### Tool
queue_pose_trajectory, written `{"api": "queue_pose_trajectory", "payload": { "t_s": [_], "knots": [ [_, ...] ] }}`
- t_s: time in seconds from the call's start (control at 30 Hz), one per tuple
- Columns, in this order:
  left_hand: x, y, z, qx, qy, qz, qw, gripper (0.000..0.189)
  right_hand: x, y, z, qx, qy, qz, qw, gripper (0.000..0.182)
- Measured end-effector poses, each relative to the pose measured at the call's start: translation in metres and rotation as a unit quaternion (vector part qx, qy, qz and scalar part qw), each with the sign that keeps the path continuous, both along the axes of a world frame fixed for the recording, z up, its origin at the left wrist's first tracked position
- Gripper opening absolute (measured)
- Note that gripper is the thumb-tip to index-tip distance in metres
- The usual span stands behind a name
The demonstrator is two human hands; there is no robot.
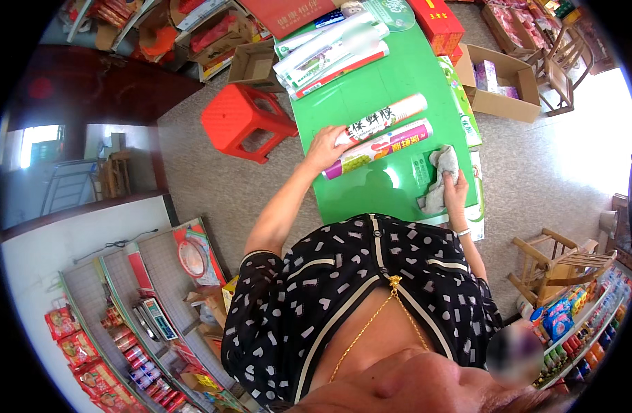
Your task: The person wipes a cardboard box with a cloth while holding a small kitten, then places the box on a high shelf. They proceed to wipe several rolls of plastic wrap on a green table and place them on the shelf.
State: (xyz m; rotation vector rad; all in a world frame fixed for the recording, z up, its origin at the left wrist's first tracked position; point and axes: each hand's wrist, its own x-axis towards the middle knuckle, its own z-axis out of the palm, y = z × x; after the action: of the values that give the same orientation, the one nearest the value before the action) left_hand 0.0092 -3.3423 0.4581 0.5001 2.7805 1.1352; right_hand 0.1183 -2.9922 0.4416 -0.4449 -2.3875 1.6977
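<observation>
My left hand grips the left end of a white roll of cling film, its fingertips close to a second roll. That second cling film roll is purple with printed fruit and lies just nearer to me, roughly parallel to the first. My right hand holds a crumpled grey cloth at the right edge of the green tabletop. The cloth rests on the surface beside a small clear green-printed patch.
More film rolls are piled on the table's far part, near red boxes. A red plastic stool stands left of the table. Right are an open carton and a bamboo chair. Stocked shelves line the lower left.
</observation>
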Motion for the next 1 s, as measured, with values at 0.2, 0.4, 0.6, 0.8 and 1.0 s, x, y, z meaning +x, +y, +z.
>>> {"api": "queue_pose_trajectory", "payload": {
  "t_s": [0.2, 0.4, 0.6, 0.8, 1.0],
  "knots": [
    [-0.003, -0.009, 0.013, 0.032, -0.047, -0.056, 0.997, 0.048, -0.001, -0.001, 0.004, 0.022, -0.016, -0.006, 1.000, 0.026],
    [-0.078, -0.035, 0.041, -0.068, 0.197, 0.088, 0.974, 0.052, -0.002, -0.001, 0.004, 0.030, -0.026, -0.020, 0.999, 0.025],
    [-0.143, -0.039, 0.047, -0.384, 0.211, 0.058, 0.897, 0.062, -0.006, 0.002, 0.007, 0.013, -0.043, -0.018, 0.999, 0.026],
    [-0.149, -0.046, 0.078, -0.120, 0.017, 0.024, 0.992, 0.057, -0.004, 0.000, 0.005, 0.005, -0.016, -0.042, 0.999, 0.027],
    [-0.076, -0.041, 0.104, 0.469, -0.361, 0.075, 0.803, 0.056, -0.003, 0.003, -0.001, -0.039, -0.015, -0.047, 0.998, 0.027]
  ]
}}
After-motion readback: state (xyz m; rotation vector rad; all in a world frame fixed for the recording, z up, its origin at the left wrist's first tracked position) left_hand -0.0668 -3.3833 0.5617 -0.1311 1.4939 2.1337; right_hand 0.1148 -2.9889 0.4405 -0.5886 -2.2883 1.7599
